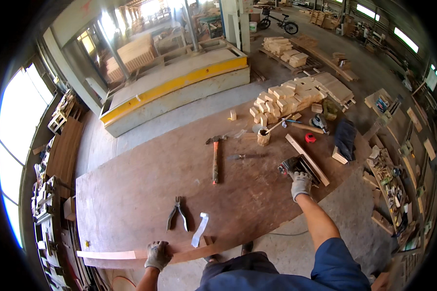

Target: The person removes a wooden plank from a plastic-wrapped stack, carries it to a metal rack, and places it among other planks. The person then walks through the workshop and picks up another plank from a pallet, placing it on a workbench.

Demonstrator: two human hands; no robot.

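Note:
My left hand [158, 255], in a pale work glove, is closed over a long thin wooden strip [109, 254] along the table's near edge. At the right side of the table, my gloved right hand [301, 185] grips a dark power tool [296, 166] with red on its front end; its exact kind is hard to make out. The tool lies beside a narrow wooden batten [307, 160]. Pliers [178, 213] with spread handles rest beyond my left hand, near a curled whitish strip [199, 230]. A claw hammer [216, 160] lies mid-table, beside a thin dark tool [246, 156].
The brown tabletop [126, 194] also carries stacked wood blocks [286, 99], a small pot [263, 137] with a stick, a red tape measure [310, 138] and a second hammer [306, 127]. A large press [175, 80] with a yellow edge stands beyond; cluttered shelving [391, 184] lies right.

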